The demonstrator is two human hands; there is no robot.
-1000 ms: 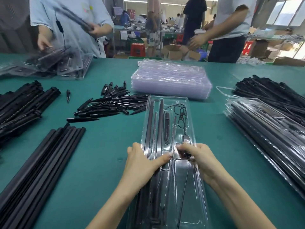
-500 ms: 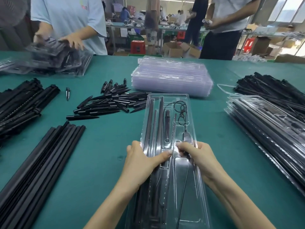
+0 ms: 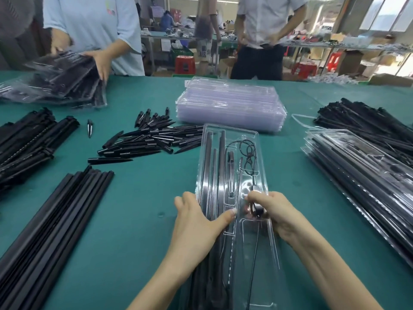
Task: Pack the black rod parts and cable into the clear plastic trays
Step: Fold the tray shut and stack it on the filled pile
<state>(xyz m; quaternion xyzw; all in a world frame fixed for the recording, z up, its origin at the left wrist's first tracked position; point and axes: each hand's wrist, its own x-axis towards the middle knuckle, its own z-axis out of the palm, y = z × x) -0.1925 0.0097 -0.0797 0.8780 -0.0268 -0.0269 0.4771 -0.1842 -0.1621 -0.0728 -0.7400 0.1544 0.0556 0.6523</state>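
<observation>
Fingers of right hand (image 3: 276, 210) curl round a small black block on the cable (image 3: 250, 153), pressing it into the clear tray (image 3: 261, 144) at table centre. Left hand (image 3: 196, 222) lies flat on the tray's left side, fingers straight, thumb across the rods (image 3: 221, 166) already in their slots. Cable coil sits in the far pocket. Judging by this, one tray nearly done; loose rods (image 3: 55, 220), spikes (image 3: 147, 142) & empty trays (image 3: 230, 104) mean plenty left. Packed trays (image 3: 362, 175) on the right. No readable writing or brand.
</observation>
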